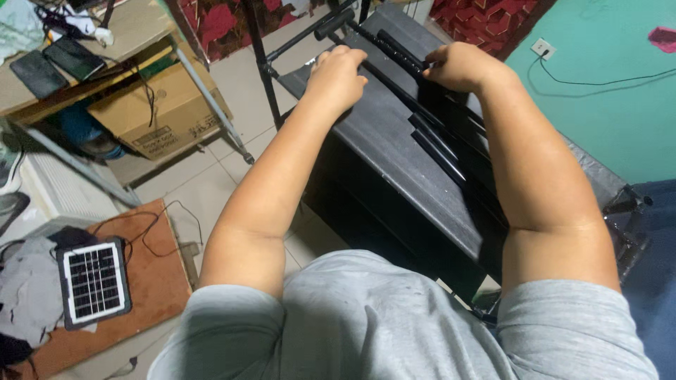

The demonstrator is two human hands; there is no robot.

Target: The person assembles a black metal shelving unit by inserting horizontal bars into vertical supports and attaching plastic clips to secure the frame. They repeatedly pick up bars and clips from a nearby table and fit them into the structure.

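On the dark tabletop (pixel 394 151), the left hand (pixel 338 74) and right hand (pixel 458 67) each close around black rods (pixel 394 53) lying along its far edge.

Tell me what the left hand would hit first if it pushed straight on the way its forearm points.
Probably the black crossbar just past the left hand, at the far end of the black rods it rests on; depth is unclear.

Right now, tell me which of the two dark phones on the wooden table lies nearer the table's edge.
The left phone: it lies beside the table's front edge, while the other phone sits further in, towards the cables.
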